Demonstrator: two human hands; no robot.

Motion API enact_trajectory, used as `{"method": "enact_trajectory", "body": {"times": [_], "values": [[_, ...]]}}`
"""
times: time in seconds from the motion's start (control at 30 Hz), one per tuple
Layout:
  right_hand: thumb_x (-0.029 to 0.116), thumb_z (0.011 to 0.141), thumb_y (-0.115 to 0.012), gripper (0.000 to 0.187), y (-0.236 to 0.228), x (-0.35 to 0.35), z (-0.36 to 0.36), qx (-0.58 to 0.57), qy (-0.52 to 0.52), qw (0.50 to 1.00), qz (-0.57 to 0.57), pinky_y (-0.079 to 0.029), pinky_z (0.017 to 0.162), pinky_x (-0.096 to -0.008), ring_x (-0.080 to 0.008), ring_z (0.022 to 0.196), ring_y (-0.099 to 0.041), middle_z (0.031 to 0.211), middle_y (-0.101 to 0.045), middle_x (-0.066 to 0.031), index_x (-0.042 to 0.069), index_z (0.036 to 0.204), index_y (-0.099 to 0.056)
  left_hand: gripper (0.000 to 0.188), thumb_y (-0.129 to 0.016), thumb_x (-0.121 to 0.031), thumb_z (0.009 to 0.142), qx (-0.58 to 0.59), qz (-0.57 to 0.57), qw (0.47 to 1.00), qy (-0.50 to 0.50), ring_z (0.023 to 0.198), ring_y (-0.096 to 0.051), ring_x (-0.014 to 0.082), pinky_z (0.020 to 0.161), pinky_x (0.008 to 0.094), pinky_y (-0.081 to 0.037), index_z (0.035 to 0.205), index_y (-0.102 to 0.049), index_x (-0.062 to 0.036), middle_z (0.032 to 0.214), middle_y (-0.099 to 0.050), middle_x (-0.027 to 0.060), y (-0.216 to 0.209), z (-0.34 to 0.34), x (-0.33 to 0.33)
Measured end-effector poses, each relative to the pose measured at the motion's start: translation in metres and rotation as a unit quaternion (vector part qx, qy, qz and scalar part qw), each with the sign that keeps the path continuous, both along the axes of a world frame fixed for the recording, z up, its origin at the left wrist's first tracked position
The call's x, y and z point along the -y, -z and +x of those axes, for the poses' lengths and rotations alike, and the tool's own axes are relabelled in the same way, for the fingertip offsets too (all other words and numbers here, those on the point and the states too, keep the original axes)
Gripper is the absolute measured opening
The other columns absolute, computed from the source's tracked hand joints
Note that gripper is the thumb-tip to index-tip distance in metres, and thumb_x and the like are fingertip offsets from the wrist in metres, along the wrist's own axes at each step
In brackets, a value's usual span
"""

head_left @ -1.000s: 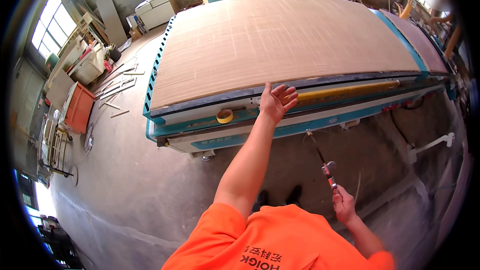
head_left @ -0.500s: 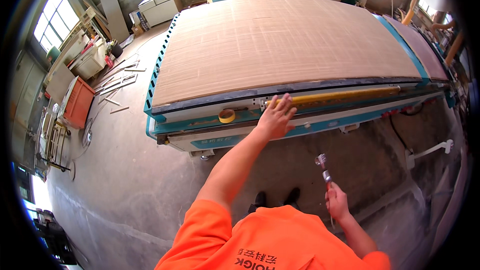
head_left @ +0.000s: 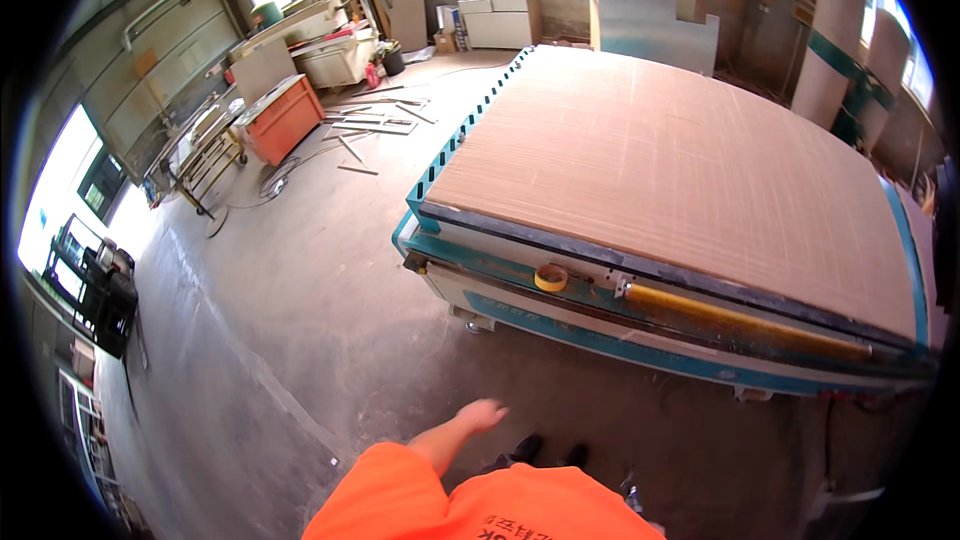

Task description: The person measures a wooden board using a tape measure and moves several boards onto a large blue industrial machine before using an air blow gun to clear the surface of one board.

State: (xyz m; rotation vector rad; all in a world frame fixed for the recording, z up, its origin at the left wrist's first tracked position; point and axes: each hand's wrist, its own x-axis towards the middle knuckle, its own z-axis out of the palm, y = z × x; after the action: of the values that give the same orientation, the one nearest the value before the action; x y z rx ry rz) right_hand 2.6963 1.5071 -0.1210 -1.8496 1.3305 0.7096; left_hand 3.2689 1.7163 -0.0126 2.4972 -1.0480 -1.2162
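My left hand (head_left: 483, 414) hangs low over the concrete floor, in front of the long machine table (head_left: 640, 348). It touches nothing, and its fingers are smeared by motion. At the bottom edge, my right hand is almost wholly hidden by my orange shirt. The metal head of a ratchet wrench (head_left: 631, 492) sticks up beside the shirt there, still in that hand's grip. On the table's front ledge lies a roll of yellow tape (head_left: 550, 278). Right of it runs a yellow roller (head_left: 740, 320). A wood-grained sheet (head_left: 670, 160) covers the table top.
A slotted teal rail (head_left: 470, 135) edges the table's left side. Wood strips (head_left: 370, 125) and a coiled cable (head_left: 280, 175) lie on the floor at left. Behind them stand an orange cabinet (head_left: 283, 120) and a wheeled cart (head_left: 205, 155). A forklift (head_left: 95, 285) is parked far left.
My left hand has left the yellow roller and dropped toward my body. My right hand with the ratchet wrench has gone down behind my shirt. The view has turned left.
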Motion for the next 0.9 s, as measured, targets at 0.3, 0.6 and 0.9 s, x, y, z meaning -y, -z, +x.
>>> {"method": "enact_trajectory", "body": {"times": [0.3, 0.6, 0.9], "values": [[0.015, 0.077, -0.063, 0.017, 0.096, 0.111, 0.022, -0.018, -0.397, 0.916, -0.057, -0.051, 0.069, -0.0410, -0.0298, 0.076, -0.064, 0.082, -0.065, -0.0169, 0.003, 0.090, -0.067, 0.059, -0.050, -0.055, 0.081, -0.121, 0.243, 0.886, -0.375, 0.110, -0.055, 0.0348, 0.093, 0.0379, -0.044, 0.107, -0.064, -0.0031, 0.114, -0.060, 0.0204, 0.033, -0.146, -0.287], [0.014, 0.073, -0.062, 0.040, -0.004, 0.107, 0.358, 0.168, 0.026, 0.985, -0.040, -0.051, 0.079, -0.0332, -0.0275, 0.090, -0.065, 0.100, -0.066, -0.0193, -0.005, 0.108, -0.062, 0.039, -0.052, -0.038, 0.090, -0.123, -0.113, 0.873, -0.459, 0.079, -0.062, 0.0217, 0.075, 0.0370, -0.049, 0.104, -0.066, -0.0035, 0.092, -0.068, 0.0094, 0.185, -0.139, -0.277], [0.026, 0.083, -0.061, 0.047, -0.095, -0.126, 0.634, 0.167, -0.283, 0.928, 0.178, -0.047, 0.089, -0.0320, -0.0238, 0.101, -0.062, 0.113, -0.063, -0.0148, 0.002, 0.123, -0.055, 0.041, -0.054, -0.039, 0.084, -0.027, -0.026, 0.762, -0.646, 0.090, -0.058, 0.0288, 0.078, 0.0385, -0.046, 0.099, -0.066, -0.0030, 0.094, -0.063, 0.0158, 0.198, 0.030, -0.466]]}}
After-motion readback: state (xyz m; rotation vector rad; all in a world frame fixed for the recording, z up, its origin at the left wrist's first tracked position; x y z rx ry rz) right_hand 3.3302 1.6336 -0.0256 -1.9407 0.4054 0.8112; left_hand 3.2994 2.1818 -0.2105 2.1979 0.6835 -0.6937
